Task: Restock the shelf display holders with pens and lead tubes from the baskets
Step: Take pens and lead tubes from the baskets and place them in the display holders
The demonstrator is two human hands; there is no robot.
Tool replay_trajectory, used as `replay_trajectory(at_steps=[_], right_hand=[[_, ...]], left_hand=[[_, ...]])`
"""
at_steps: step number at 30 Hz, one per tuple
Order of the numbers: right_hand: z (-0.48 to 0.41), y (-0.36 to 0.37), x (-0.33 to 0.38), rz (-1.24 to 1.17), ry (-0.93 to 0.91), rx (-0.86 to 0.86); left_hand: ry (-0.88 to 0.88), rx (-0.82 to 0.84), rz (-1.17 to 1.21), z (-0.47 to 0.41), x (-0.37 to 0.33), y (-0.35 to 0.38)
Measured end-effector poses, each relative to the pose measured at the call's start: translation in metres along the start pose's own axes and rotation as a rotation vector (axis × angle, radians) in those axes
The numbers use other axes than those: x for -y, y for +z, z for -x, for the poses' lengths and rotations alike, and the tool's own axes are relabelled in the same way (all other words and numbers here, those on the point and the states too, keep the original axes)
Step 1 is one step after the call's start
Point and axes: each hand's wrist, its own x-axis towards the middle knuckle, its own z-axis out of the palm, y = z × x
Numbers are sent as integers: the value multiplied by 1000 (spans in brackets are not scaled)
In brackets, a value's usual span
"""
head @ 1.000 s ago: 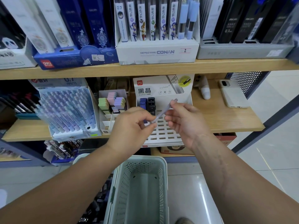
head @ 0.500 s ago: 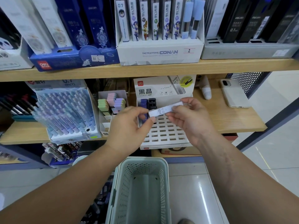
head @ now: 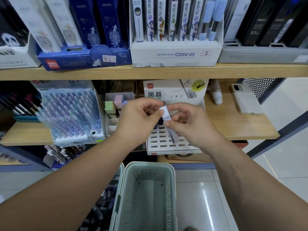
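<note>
Because the lead tube (head: 165, 115) is a slim, hard plastic case, I judge it light and stiff. It also looks smooth enough to slip, and the leads inside would likely snap if it fell. So I want my hold on its flat faces near the labelled top, not on the thin edges.

My left hand (head: 138, 119) pinches the white-labelled upper end between thumb and forefinger. My right hand (head: 191, 124) pinches it just below the HB mark, with the fingers curled in around it. The tube lies tilted between both hands, its clear grey lower end poking out below my right thumb and pointing down and to the right. It hangs just above the slotted white holder (head: 166, 146) on the lower shelf (head: 241, 129), not yet in a slot. The green basket (head: 148, 164) sits between my forearms, nearer to me.
</note>
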Motion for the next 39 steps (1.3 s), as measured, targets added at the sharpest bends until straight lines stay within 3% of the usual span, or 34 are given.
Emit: replay_trajectory(at_steps=[4, 7, 10, 15, 20, 34, 39], right_hand=[[-3, -14, -11, 64, 6, -187], [-6, -18, -17, 82, -2, -270], [-13, -16, -23, 166, -22, -334], [-27, -12, -30, 219, -92, -440], [-44, -5, -34, 260, -169, -398], [-52, 4, -52, 441, -172, -275], [-45, 8, -47, 542, -227, -331]], left_hand=[[257, -38, -522, 0, 16, -6], [293, 65, -809, 11, 30, -8], [304, 106, -940, 22, 39, -9], [263, 218, -1009, 22, 46, -10], [262, 283, -974, 18, 46, -10], [240, 261, -988, 13, 43, -7], [263, 244, -989, 15, 44, -6]])
